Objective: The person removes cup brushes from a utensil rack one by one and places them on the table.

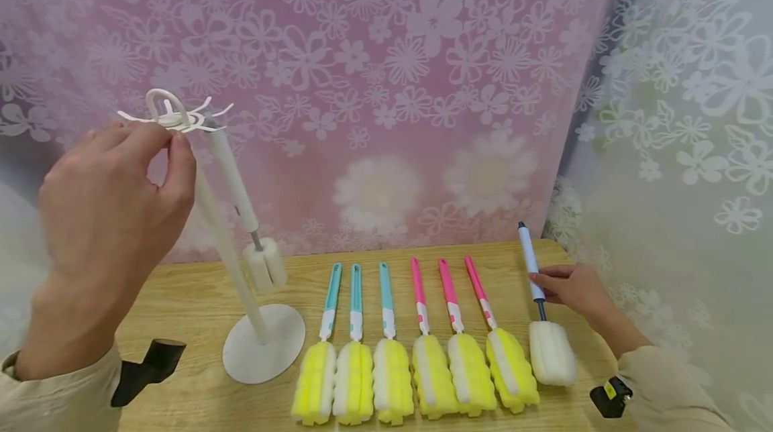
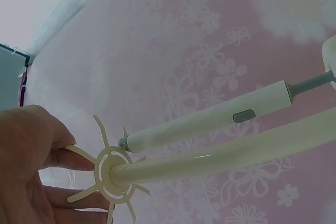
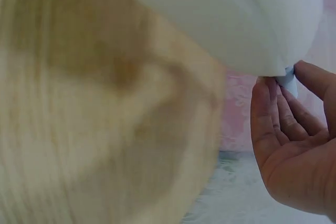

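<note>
My left hand (image 1: pixel 115 190) pinches a hook arm at the top of a white hook stand (image 1: pixel 264 345), between thumb and forefinger. From another hook of that stand hangs a sponge bottle brush with a white handle (image 1: pixel 232 180) and white head; its grey hanging end shows at the hook ring (image 2: pixel 114 174) in the left wrist view. At the right, my right hand (image 1: pixel 576 291) grips a bottle brush by its light blue handle (image 1: pixel 527 251). That brush's white sponge head (image 3: pixel 236 24) fills the upper part of the right wrist view, hiding most of the handle.
Between the hands, several yellow-and-white sponge brushes lie in a row on the wooden table (image 1: pixel 181 304): three with teal handles (image 1: pixel 356 291) at left, three with pink handles (image 1: pixel 447 288) at right. A flowered pink curtain (image 1: pixel 374 83) hangs behind the table.
</note>
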Motion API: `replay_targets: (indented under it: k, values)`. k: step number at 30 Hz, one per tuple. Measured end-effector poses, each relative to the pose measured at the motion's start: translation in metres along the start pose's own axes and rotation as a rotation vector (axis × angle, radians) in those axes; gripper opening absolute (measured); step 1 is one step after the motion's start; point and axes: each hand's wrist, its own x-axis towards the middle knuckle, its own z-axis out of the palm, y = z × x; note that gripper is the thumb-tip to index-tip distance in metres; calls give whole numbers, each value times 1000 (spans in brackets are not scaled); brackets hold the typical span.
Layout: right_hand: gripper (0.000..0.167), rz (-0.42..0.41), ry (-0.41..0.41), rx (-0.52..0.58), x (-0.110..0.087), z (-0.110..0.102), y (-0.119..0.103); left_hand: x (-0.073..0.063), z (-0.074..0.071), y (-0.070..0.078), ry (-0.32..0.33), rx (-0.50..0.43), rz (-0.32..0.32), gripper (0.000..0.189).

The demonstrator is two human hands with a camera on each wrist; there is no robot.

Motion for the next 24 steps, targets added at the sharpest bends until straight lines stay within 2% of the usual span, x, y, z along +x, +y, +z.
replay_targets:
  k: [7, 16, 24]
  values:
    - [51, 5, -62, -5, 4, 8, 17, 0, 1, 3, -15, -1, 0, 35]
    - [47, 28, -53, -26, 7, 22, 22, 0, 0, 2, -22, -6, -13, 33]
    - [50, 46, -56, -34, 11, 29, 23, -1, 0, -1, -9, 2, -12, 33]
